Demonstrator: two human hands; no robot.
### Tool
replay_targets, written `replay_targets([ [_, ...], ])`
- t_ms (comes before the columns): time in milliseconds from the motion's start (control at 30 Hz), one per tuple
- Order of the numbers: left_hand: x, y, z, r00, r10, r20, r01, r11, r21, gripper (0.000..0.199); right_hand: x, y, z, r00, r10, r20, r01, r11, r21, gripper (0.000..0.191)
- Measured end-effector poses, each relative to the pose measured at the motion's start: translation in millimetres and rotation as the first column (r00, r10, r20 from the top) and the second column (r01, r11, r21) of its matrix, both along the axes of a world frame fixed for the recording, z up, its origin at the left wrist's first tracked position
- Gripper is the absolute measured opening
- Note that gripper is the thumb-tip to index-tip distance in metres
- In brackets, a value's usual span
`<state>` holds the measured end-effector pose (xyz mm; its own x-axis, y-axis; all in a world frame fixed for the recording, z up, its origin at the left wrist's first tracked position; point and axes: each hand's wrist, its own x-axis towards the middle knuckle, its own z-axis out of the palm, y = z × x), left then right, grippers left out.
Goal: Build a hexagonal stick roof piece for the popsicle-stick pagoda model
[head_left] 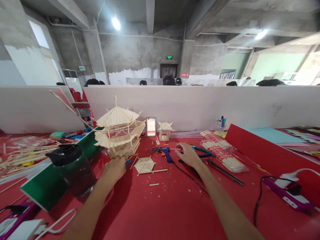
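My left hand (115,169) is closed, its curled fingers against the lower edge of a large pavilion model (120,121) built of thin wooden sticks. Its fingertips are hidden, and a small blue object (128,162) shows just beside it. My right hand (188,154) is over the table, thumb and forefinger around a pinkish glue stick (173,149) at the back of a blue glue gun (166,154). The gun lies on its side with its nozzle to the left. Between my hands a flat six-sided stick panel (145,165) rests on the red table (160,213).
A small pavilion (165,130) and a phone (151,126) stand behind. Pliers (203,151), a black bar-like tool (226,172) and bagged sticks (222,151) are at right. A dark bottle (72,170) and green divider (47,188) flank the left. The gun's cord (191,177) crosses the table.
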<state>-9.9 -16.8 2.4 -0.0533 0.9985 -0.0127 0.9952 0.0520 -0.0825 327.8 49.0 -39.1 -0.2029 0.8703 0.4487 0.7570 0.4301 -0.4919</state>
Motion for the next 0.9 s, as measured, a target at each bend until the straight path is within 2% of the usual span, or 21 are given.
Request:
replay_targets([
  [67,3,2,-0.9,0.997,-0.072,0.036,0.069,0.994,0.081,0.034,-7,-6,3.1,0.997,0.081,0.000,-0.081,0.997,0.006,0.010],
  [133,8,4,-3.0,0.976,-0.200,0.092,0.185,0.971,0.150,0.026,-23,-16,4.4,0.985,0.174,0.018,-0.174,0.985,-0.002,0.010],
  [200,15,5,-6.7,0.920,-0.358,0.157,0.328,0.925,0.191,0.018,-42,-27,2.0,0.958,0.273,0.092,-0.271,0.962,-0.025,0.010],
  [267,23,4,-11.6,0.841,-0.495,0.220,0.454,0.866,0.211,0.019,-59,-35,-3.3,0.924,0.342,0.174,-0.340,0.940,-0.042,0.010],
  [367,33,2,-18.3,0.752,-0.595,0.283,0.553,0.804,0.221,0.022,-74,-42,-11.5,0.889,0.386,0.245,-0.384,0.921,-0.057,0.012],
  [500,39,-1,-21.8,0.699,-0.640,0.320,0.613,0.766,0.193,0.017,-79,-43,-13.8,0.880,0.386,0.277,-0.381,0.922,-0.074,0.009],
  [900,37,-1,-23.2,0.699,-0.623,0.352,0.589,0.780,0.211,0.014,-68,-37,-11.5,0.887,0.396,0.237,-0.395,0.917,-0.055,0.009],
])
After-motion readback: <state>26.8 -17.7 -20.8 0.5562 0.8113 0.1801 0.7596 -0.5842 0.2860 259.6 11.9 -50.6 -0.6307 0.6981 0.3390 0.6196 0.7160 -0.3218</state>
